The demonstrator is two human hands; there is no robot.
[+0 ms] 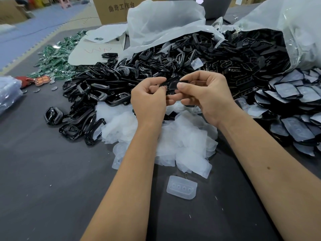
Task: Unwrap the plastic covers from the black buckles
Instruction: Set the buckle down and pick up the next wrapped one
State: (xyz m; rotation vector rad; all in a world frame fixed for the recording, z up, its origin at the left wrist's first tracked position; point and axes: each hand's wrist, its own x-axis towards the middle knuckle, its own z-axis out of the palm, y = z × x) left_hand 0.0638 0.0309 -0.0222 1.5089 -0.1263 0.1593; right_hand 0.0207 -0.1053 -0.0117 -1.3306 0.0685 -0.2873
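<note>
I hold one small flat black plastic buckle [172,85] between both hands over the dark grey bench [52,197], its long axis running left to right, my left hand [147,100] pinching its left end, my right hand [206,94] its right end.

Dark grey table [52,197]. Green packets [57,58] heaped at far left, a red tag [40,80] just beside them. Cardboard box [112,9] with printed characters behind, on blue floor mats [34,28]. White card sheet [97,47] with red scribble lies near the packets.
</note>
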